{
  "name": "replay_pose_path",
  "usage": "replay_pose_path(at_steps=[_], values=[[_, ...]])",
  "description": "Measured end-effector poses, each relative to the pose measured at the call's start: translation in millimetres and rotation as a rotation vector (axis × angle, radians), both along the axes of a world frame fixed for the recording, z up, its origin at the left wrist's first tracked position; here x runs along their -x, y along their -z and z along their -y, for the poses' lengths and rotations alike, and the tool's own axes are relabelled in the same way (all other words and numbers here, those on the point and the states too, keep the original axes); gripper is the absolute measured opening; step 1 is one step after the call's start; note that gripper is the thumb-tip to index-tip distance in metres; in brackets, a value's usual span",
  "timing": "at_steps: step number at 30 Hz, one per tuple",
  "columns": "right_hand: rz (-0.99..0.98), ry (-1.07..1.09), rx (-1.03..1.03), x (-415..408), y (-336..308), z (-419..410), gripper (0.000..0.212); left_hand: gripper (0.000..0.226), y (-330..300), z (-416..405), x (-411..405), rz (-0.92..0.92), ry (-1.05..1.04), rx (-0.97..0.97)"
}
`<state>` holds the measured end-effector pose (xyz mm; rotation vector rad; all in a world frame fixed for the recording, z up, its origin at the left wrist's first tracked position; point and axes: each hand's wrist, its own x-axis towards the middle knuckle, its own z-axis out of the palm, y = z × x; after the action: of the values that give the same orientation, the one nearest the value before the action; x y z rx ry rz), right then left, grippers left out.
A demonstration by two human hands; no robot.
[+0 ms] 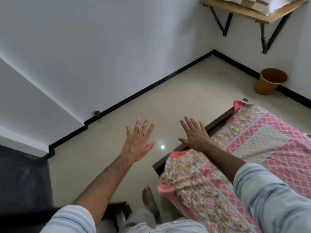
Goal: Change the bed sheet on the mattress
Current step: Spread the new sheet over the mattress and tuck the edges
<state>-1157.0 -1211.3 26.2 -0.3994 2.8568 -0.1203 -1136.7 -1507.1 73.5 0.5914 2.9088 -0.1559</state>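
A pink and beige patterned bed sheet [252, 148] covers the mattress on a dark bed frame [217, 123] at the right. The sheet hangs over the near corner. My left hand [138, 140] is stretched out flat over the floor, fingers spread, holding nothing. My right hand [195, 134] is also flat with straight fingers, above the left edge of the bed by the frame; whether it touches the sheet I cannot tell.
An orange bucket [269, 83] stands by the far wall. A wooden wall shelf [249, 12] on black brackets carries folded cloth. Beige floor [168, 98] lies left of the bed. A dark object [21, 179] fills the lower left. My bare foot [149, 197] stands beside the bed.
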Motion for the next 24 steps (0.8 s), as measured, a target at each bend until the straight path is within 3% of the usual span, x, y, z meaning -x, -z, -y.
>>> replay_pose_path(at_steps=[7, 13, 19, 24], values=[[0.018, 0.099, 0.073, 134.5, -3.7, 64.1, 0.092, 0.08, -7.5, 66.1, 165.8, 0.026, 0.055, -0.003], [0.042, 0.236, 0.055, 245.9, 10.5, 56.7, 0.087, 0.081, 4.7, 51.7, 319.8, 0.045, 0.203, -0.02], [0.095, 0.441, 0.06, 380.7, 38.6, -7.3, 0.092, 0.089, 11.7, -21.4, 496.8, 0.088, 0.373, -0.002], [0.044, 0.649, 0.076, 464.6, 15.4, -76.7, 0.086, 0.086, -1.7, -123.9, 632.5, 0.074, 0.542, 0.063]])
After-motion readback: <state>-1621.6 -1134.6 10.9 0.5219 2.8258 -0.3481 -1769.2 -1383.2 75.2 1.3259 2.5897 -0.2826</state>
